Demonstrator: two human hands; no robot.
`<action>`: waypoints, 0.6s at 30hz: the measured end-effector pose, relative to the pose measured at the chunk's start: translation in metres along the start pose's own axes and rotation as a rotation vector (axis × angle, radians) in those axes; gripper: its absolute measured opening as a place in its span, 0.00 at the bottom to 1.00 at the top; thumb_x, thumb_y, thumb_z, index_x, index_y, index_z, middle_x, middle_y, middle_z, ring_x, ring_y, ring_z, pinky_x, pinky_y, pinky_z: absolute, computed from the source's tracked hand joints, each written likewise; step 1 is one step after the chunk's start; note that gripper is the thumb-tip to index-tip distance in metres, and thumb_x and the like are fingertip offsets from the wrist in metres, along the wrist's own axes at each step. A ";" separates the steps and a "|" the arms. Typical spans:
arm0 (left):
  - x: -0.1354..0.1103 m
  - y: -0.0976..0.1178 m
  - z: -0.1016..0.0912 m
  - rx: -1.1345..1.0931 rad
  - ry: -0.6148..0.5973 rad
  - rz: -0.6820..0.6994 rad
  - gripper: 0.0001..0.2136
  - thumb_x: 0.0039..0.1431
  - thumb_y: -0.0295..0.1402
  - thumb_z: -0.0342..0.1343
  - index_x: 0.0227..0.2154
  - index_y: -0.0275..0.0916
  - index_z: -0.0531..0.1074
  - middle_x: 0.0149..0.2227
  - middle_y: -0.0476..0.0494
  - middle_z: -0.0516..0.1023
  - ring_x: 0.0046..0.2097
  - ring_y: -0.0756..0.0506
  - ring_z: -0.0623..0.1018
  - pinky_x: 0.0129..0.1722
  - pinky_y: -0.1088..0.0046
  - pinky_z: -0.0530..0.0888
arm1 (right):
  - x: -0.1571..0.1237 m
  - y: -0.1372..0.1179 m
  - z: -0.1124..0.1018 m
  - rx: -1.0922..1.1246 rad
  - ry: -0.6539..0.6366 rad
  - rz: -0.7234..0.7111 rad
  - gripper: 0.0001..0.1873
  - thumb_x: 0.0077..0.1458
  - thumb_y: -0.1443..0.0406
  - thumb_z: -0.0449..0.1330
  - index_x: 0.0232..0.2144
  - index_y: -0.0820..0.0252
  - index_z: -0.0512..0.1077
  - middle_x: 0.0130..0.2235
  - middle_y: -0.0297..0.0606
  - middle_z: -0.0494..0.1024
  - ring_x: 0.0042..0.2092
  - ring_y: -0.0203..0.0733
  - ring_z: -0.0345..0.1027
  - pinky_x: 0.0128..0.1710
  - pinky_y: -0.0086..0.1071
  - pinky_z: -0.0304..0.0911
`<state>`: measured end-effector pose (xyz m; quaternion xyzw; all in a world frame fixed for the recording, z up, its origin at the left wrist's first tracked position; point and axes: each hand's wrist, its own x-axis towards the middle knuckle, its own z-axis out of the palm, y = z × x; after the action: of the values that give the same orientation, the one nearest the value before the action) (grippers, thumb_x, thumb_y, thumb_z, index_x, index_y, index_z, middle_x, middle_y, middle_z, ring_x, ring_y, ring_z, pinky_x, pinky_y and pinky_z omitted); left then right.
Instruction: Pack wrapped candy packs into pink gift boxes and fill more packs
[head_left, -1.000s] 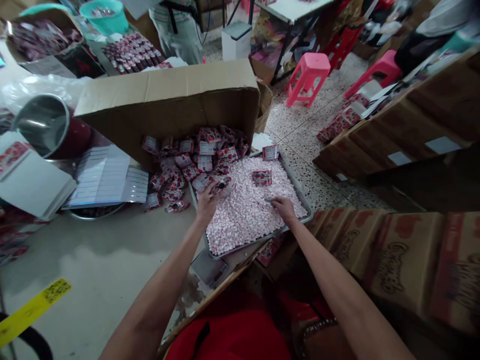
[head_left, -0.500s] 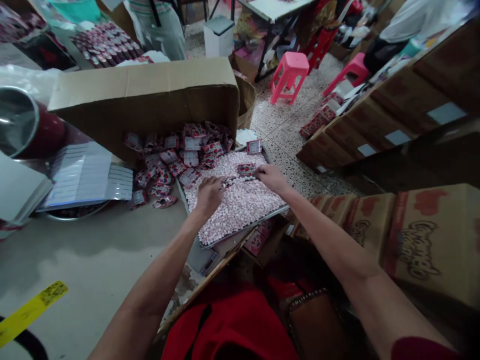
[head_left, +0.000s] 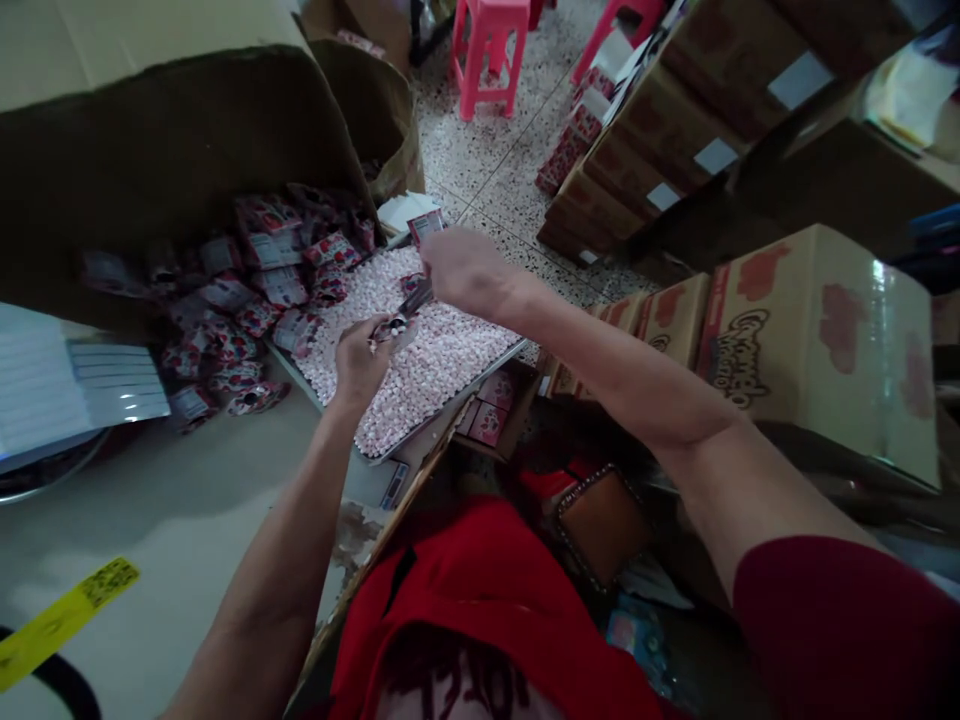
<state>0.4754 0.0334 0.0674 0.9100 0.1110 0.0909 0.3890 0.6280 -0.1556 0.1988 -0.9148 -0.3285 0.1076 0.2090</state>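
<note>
In my left hand (head_left: 361,360) is a small opened packet (head_left: 390,328), its mouth facing up, held over the tray. My right hand (head_left: 465,268) grips what looks like a metal scoop (head_left: 417,297), tilted down with its end at the packet's mouth. Beneath both hands a shallow tray (head_left: 450,402) is heaped with small pale pink pellets (head_left: 420,385). A red and white packet (head_left: 426,226) stands at the tray's far corner, close behind my right hand. To the left lies a pile of printed packets (head_left: 259,285).
A large cardboard box (head_left: 187,130) lies on its side behind the pile. Printed sheets (head_left: 82,395) sit at far left. Under the tray's near corner is a scale (head_left: 386,485). Cartons (head_left: 787,320) are stacked on the right. A pink stool (head_left: 491,50) stands on the floor beyond.
My right hand has lifted from the pellets and now tips the scoop at the packet in my left hand. The camera view has shifted closer and to the right.
</note>
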 end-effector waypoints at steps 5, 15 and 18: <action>-0.010 -0.004 -0.010 -0.153 0.075 -0.073 0.22 0.59 0.41 0.61 0.54 0.38 0.78 0.50 0.39 0.83 0.49 0.40 0.81 0.51 0.65 0.79 | -0.079 0.077 0.015 0.079 0.057 0.356 0.12 0.60 0.69 0.61 0.39 0.59 0.85 0.36 0.35 0.84 0.44 0.43 0.77 0.52 0.35 0.69; -0.001 -0.002 0.001 -0.178 0.093 -0.050 0.17 0.61 0.37 0.61 0.52 0.41 0.78 0.50 0.38 0.83 0.50 0.39 0.80 0.52 0.62 0.78 | -0.128 0.113 0.086 0.240 0.086 0.584 0.15 0.57 0.70 0.58 0.39 0.59 0.85 0.41 0.43 0.87 0.46 0.49 0.79 0.49 0.36 0.68; -0.001 -0.008 -0.006 -0.129 0.110 -0.017 0.16 0.62 0.35 0.62 0.52 0.41 0.79 0.50 0.38 0.83 0.51 0.39 0.80 0.54 0.61 0.76 | -0.103 0.125 0.098 0.250 0.056 0.564 0.15 0.55 0.68 0.58 0.37 0.61 0.85 0.37 0.43 0.86 0.41 0.48 0.77 0.45 0.35 0.67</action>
<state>0.4718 0.0427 0.0653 0.8758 0.1340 0.1444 0.4407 0.5867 -0.2788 0.0610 -0.9397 -0.0401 0.1754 0.2907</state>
